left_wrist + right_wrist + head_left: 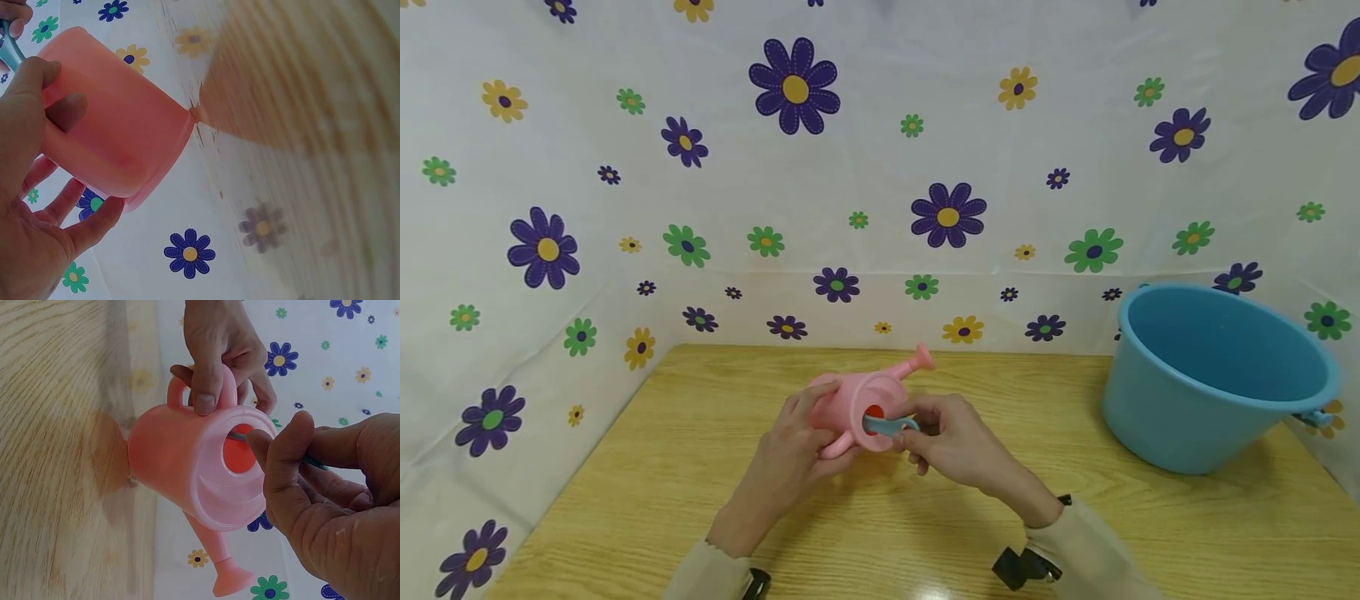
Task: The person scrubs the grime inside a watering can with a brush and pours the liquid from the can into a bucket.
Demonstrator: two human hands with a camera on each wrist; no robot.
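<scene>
Pink plastic fills the left hand [790,458], curled about the handle [837,447] and side of a watering can [842,402], while the right hand [958,442] pinches the looped end of a blue tool [887,427] that reaches into the can's mouth [875,411]. The left hand's grip seems meant to steady the can and hold it tipped, so the tool has a way in; the right's narrow pinch likely serves fine control. The can leans near the middle of the table [610,483], its base's lower edge touching the wood-grained top. Its long axis slopes up from base to mouth, the mouth facing the person and the right hand, the spout [910,365] pointing away and to the right. The tool lies nearly crosswise, its far end pointing left, hidden inside. Well to the right, a bucket [1172,425] stands upright, perhaps placed to leave the hands room; behind hangs a flowered sheet [865,158].
</scene>
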